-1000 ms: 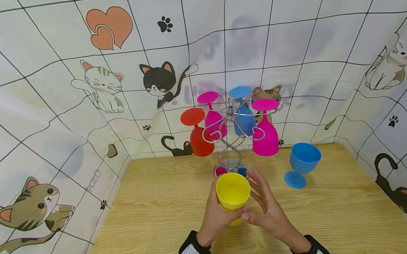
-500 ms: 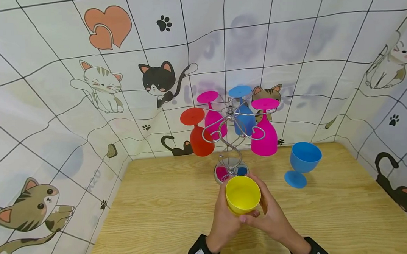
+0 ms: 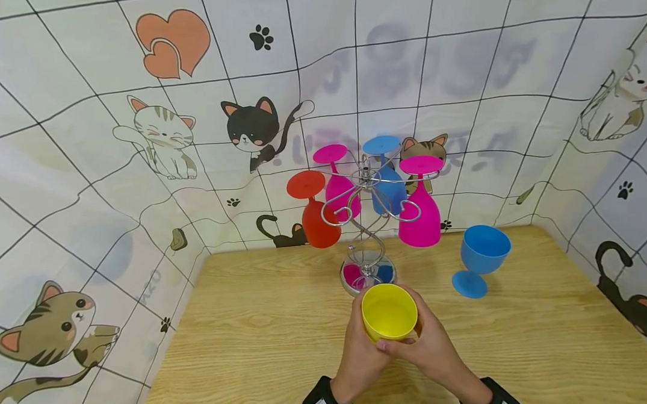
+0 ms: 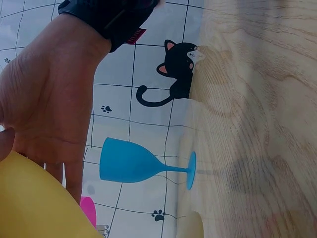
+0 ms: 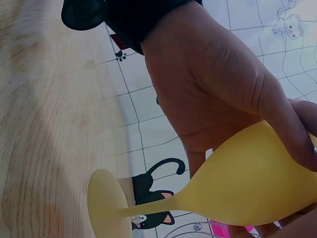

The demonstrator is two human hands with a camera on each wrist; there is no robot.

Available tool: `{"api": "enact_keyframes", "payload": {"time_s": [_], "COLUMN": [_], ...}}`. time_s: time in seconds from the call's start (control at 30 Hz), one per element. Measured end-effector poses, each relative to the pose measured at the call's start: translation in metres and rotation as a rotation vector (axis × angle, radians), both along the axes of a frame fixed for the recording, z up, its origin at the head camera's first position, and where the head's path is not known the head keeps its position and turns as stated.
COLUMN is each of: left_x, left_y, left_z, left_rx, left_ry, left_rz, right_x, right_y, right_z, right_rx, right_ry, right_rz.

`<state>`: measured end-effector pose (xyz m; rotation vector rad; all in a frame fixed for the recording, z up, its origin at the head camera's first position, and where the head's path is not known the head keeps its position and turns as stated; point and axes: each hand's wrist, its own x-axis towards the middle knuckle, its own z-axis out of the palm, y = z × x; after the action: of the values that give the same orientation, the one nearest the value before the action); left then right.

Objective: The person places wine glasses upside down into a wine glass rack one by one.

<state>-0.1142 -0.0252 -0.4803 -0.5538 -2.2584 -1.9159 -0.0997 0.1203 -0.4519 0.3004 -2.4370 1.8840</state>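
A yellow goblet (image 3: 389,312) is held between both hands in front of the wire rack, its mouth facing up toward the head camera. My left hand (image 3: 364,348) grips the left of its bowl, and my right hand (image 3: 431,347) grips the right, with the thumbs meeting on the near side. The right wrist view shows the bowl (image 5: 247,173), thin stem and round foot (image 5: 106,206). Whether the foot touches the table I cannot tell. In the left wrist view only part of the yellow bowl (image 4: 39,203) shows, beside the left palm (image 4: 54,94).
A silver wire rack (image 3: 365,224) stands behind the hands. Upside down on it hang a red goblet (image 3: 321,225), two pink goblets (image 3: 419,222) and a blue goblet (image 3: 389,190). Another blue goblet (image 3: 485,250) stands upright to the right on the wooden table (image 3: 253,337).
The yellow goblet has moved slightly right and nearer to me, and has tipped more upright. My right hand, its fingers spread at first, has closed in around the bowl.
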Motion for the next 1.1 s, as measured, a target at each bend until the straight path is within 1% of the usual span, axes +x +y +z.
{"api": "enact_keyframes", "payload": {"time_s": [0.17,0.43,0.53,0.67,0.87,1.1], "left_x": [0.0005,-0.0008,-0.0013,-0.0015,-0.0015,-0.0012], "left_y": [-0.0011,-0.0029,-0.0039,-0.006,-0.0069,-0.0084], "left_z": [-0.0009,-0.0011,-0.0009,-0.0007,-0.0023,-0.001], "left_rx": [-0.014,-0.027,-0.033,-0.038,-0.046,-0.059], "left_ry": [0.009,0.011,0.01,-0.009,0.007,-0.006], "left_rz": [-0.002,-0.014,-0.017,-0.024,-0.029,-0.048], "right_x": [0.0013,-0.0025,-0.0038,-0.0051,-0.0055,-0.0062], "right_y": [-0.0009,0.0001,0.0013,0.0035,0.0051,0.0052], "right_z": [0.001,-0.0009,-0.0009,0.0004,0.0039,0.005], "right_rx": [0.019,0.044,0.059,0.078,0.101,0.147], "right_ry": [-0.006,0.042,0.059,0.078,0.1,0.098], "right_rz": [-0.021,-0.022,-0.016,0.009,0.032,0.001]}}
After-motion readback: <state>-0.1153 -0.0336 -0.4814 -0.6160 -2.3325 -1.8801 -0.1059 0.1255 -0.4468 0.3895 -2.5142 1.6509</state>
